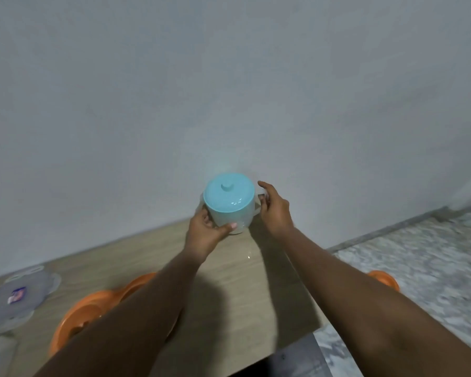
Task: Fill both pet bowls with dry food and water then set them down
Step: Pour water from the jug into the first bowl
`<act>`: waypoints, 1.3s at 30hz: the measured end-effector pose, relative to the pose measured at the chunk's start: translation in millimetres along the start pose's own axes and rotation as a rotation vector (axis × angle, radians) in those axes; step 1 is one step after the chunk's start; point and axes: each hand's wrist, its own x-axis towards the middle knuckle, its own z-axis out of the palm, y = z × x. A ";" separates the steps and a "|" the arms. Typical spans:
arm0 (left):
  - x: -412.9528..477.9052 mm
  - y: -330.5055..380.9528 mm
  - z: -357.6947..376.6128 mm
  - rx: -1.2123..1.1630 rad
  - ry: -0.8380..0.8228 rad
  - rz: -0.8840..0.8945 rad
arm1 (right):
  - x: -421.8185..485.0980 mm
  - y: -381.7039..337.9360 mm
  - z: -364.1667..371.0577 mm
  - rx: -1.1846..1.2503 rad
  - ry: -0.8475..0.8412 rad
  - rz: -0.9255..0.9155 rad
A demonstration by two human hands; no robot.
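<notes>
**Both hands at a lidded jug near the wall**

The left hand (206,229) is clamped on the lower left side of a pale jug (230,213), thumb across its front. The right hand (273,210) lies at the jug's right handle, fingers loosely spread; whether it grips cannot be told. A turquoise knobbed lid (229,192) sits on the jug, at the far edge of the wooden counter (237,303), close to the wall (229,91). One orange bowl (85,319) shows beneath the left forearm (partly hidden). Another orange bowl (385,280) peeks past the right forearm, over the marbled floor (433,268). A clear lidded container (19,297) rests at the counter's left.
</notes>
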 end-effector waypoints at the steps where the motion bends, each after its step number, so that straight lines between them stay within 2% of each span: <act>1: -0.8 0.8 -1.8 -0.001 -0.001 -0.014 | -3.2 -0.8 -0.1 -0.005 0.000 -0.020; 5: -21.2 5.1 -11.7 0.007 -0.010 -0.031 | -23.7 -10.2 0.7 -0.021 0.003 -0.115; 10: -63.4 11.1 -42.9 0.039 0.011 0.004 | -53.3 -30.1 12.3 -0.164 -0.100 -0.255; 14: -102.2 17.2 -72.5 0.012 0.061 0.052 | -91.7 -48.0 30.5 -0.090 -0.017 -0.380; 19: -140.3 10.2 -112.4 -0.033 0.049 0.060 | -117.7 -86.6 50.9 -0.105 -0.001 -0.359; 21: -153.3 1.8 -137.4 0.049 0.033 0.066 | -127.7 -96.9 58.0 -0.120 -0.003 -0.350; 24: -165.6 -16.0 -178.7 0.380 0.081 0.055 | -138.2 -104.0 65.3 -0.145 -0.010 -0.356; 26: -167.7 -30.4 -201.5 0.584 0.042 0.036 | -143.7 -107.1 71.3 -0.182 -0.025 -0.390; 28: -170.4 -42.0 -213.5 0.689 -0.021 0.005 | -147.7 -110.1 75.6 -0.235 -0.044 -0.434; 39: -161.5 -87.8 -218.2 0.803 -0.110 0.070 | -144.1 -103.5 86.1 -0.526 -0.094 -0.637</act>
